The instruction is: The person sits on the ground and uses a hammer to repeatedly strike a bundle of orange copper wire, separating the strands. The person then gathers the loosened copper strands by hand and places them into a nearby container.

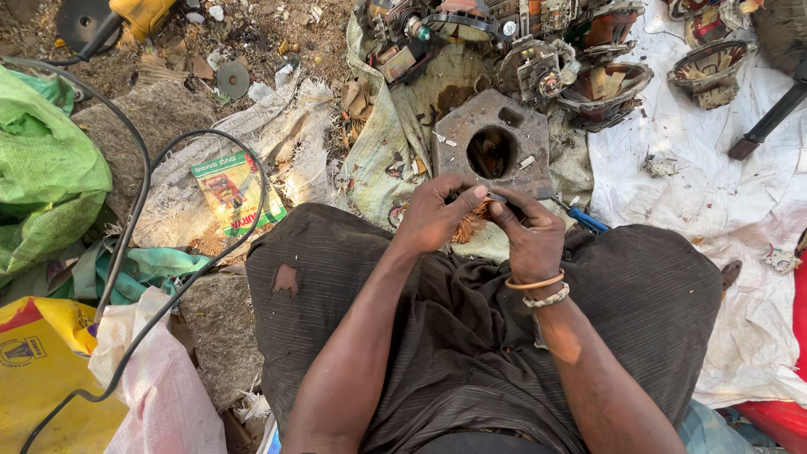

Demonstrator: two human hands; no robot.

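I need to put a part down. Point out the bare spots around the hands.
The white cloth is bare between the metal block and the dark handle. It is crowded above the block with motor parts. Left hand and right hand hold copper wire.

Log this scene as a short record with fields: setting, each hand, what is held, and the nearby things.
setting: person seated on the ground among scrap and sacks, seen from above
left hand: fingers closed on a bundle of copper wire, pinching it from the left
right hand: gripping a thin metal tool against the same bundle; bangles on the wrist
in front: grey metal block with a round hole, lying on a stained sack
beyond: pile of motor parts
right: white cloth
left: black cable, green box, green sack
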